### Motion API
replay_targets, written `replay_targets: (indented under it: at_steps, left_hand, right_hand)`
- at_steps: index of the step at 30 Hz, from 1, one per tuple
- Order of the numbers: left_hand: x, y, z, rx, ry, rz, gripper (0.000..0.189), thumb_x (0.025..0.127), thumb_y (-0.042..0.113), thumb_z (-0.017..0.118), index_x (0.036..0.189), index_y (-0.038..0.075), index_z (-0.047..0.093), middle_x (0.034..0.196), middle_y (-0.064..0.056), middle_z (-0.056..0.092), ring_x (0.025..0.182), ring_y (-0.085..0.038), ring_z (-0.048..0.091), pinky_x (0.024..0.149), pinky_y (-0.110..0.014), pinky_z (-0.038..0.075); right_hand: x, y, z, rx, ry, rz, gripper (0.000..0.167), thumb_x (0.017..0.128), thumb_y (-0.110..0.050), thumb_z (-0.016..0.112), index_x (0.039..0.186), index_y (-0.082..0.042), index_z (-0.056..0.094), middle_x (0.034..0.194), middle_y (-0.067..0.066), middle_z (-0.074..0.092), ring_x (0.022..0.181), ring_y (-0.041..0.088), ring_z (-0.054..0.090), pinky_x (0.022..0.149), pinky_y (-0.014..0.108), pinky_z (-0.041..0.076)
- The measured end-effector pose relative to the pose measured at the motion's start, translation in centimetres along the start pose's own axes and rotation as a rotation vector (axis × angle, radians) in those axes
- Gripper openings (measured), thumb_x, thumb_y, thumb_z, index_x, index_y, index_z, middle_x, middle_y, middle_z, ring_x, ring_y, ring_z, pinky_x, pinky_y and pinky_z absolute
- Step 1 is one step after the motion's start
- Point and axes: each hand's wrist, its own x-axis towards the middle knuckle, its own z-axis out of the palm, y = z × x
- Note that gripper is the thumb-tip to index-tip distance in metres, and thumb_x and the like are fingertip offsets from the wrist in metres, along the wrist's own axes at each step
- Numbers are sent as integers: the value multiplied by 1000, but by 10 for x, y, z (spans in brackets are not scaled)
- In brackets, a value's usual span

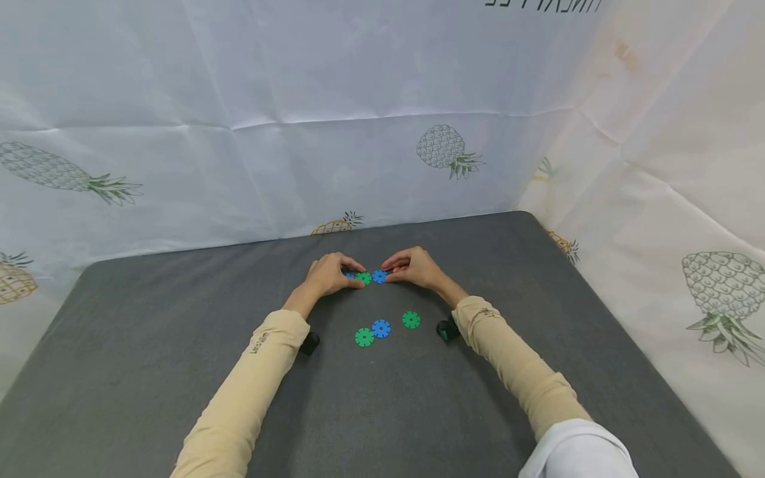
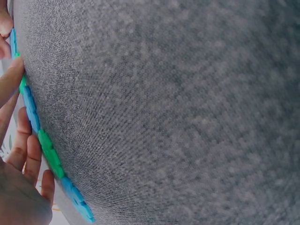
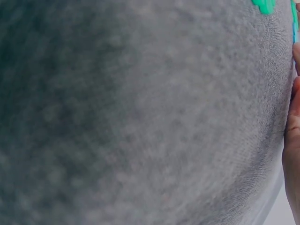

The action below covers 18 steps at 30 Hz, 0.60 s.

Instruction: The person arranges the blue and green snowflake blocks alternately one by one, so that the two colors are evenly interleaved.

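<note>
In the head view my left hand [image 1: 325, 275] grips a green notched plastic disc [image 1: 363, 279] between thumb and fingers. Close on its right is a blue notched disc [image 1: 379, 277], which my right hand [image 1: 418, 268] pinches at its right edge. Part of another blue disc [image 1: 349, 275] shows under the left hand's fingers. The left wrist view has a row of alternating blue and green discs along the fingers, among them a green one [image 2: 50, 153] and a blue one [image 2: 77, 199] at the lower end. My right hand [image 3: 293, 140] is at the right edge of the right wrist view.
Nearer on the dark grey cloth tabletop [image 1: 179, 358] lie a loose green disc [image 1: 411, 320], a blue disc [image 1: 381, 328] and another green disc [image 1: 364, 337] beside the blue. A pineapple-print sheet [image 1: 287, 166] hangs behind the table and along its right side.
</note>
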Motion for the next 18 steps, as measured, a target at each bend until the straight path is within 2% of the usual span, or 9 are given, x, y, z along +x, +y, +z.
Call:
replay_targets:
  at_steps: [6,18]
  left_hand:
    - [0,0,-1,10,-2,12,32,81,31,78,110,19,74,113,-5,63,100,-23,57,85,-43,43]
    - [1,0,-1,91,3,68,30,81,31,78,107,18,74,105,-3,65,100,-23,59,86,-46,45]
  right_hand:
    - [1,1,1,-1,-1,-21,25,79,-3,78,103,1,73,100,12,72,78,13,66,69,25,53]
    - [-1,-2,1,-35,-5,-48,24,79,-3,78,102,1,74,98,11,73,74,10,63,67,24,51]
